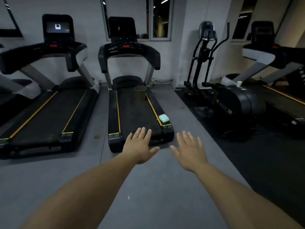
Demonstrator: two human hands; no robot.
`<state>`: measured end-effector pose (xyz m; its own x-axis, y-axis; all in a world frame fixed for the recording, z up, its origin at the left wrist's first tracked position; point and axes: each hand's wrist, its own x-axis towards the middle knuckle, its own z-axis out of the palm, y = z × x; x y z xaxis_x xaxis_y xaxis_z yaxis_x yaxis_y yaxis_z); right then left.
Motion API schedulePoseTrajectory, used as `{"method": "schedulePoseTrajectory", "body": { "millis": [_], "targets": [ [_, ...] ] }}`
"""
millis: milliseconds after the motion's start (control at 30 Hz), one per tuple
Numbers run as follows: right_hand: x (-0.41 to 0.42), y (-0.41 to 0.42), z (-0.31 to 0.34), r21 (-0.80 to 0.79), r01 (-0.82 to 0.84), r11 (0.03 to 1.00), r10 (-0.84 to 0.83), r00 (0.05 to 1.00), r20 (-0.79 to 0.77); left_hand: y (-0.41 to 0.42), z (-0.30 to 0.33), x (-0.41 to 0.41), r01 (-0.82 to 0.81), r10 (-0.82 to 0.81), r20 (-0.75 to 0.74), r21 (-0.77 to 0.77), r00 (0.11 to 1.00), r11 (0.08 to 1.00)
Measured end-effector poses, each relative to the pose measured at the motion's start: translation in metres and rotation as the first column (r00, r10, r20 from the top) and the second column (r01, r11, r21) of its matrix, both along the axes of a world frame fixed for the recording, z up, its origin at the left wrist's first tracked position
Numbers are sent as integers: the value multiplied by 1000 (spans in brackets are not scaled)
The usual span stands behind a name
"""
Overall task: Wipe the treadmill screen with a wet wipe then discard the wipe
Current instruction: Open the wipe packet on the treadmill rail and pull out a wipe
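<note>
Both arms reach forward over the grey floor (148, 187), palms down. The left hand (140, 146) has its grip spread, fingers straight, holding nothing, and it hovers at the rear edge of the middle treadmill (132, 104). The right hand (189, 151) is spread the same way, empty, just beside the left, thumbs nearly meeting. Just beyond the right hand, on the treadmill's right side rail, lies a pale green wet wipe pack (163, 118). Farther ahead of the left hand a tan cylindrical bin (140, 94) stands upright on the belt. Well beyond both hands, the dark treadmill screen (122, 28) rises above the console.
</note>
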<state>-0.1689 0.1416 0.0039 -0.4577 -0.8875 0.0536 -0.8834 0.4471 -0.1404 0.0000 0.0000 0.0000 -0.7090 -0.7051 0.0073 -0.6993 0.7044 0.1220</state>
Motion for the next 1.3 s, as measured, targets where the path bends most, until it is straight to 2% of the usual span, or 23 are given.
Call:
{"method": "schedulePoseTrajectory", "body": {
  "millis": [267, 633, 1000, 1300],
  "targets": [
    [-125, -114, -33, 36, -27, 999, 26, 999, 34, -108, -25, -119, -42, 40, 87, 21, 995, 999],
    [-276, -269, -67, 78, -30, 996, 24, 997, 77, -263, -54, -264, -60, 51, 106, 82, 993, 995],
    [-392, -480, -91, 109, 14, 994, -25, 995, 100, -480, -80, -392, -16, -3, 125, 158, 992, 987],
    [-497, -625, -146, 178, -21, 984, -5, 989, 145, -620, -132, -496, -40, -4, 191, 225, 982, 973]
  ]
}}
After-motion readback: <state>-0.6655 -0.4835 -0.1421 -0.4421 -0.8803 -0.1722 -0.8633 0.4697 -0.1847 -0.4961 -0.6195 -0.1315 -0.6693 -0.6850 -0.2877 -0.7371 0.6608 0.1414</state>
